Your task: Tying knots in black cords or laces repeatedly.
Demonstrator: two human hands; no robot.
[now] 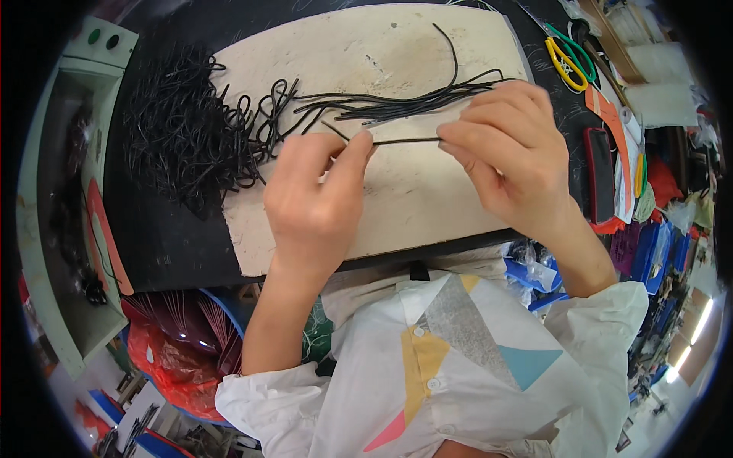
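Note:
A thin black cord (pixel 406 140) is stretched level between my two hands, above a pale board. My left hand (pixel 317 191) pinches it near one end, and a short tail sticks out past the fingers. With thumb and fingertips, my right hand (pixel 508 145) grips the cord farther right. Just beyond my hands lies a bundle of several straight black cords (pixel 412 103), partly hidden behind my right hand. To the left is a large tangled heap of black cord (pixel 183 130), with loops reaching onto the board.
The pale board (pixel 366 202) rests on a black table (pixel 172 256). Yellow and green-handled scissors (pixel 565 65) and a dark phone in a red case (pixel 600 174) lie at the right. A grey open drawer (pixel 46 229) stands left, above a red plastic bag (pixel 172 370).

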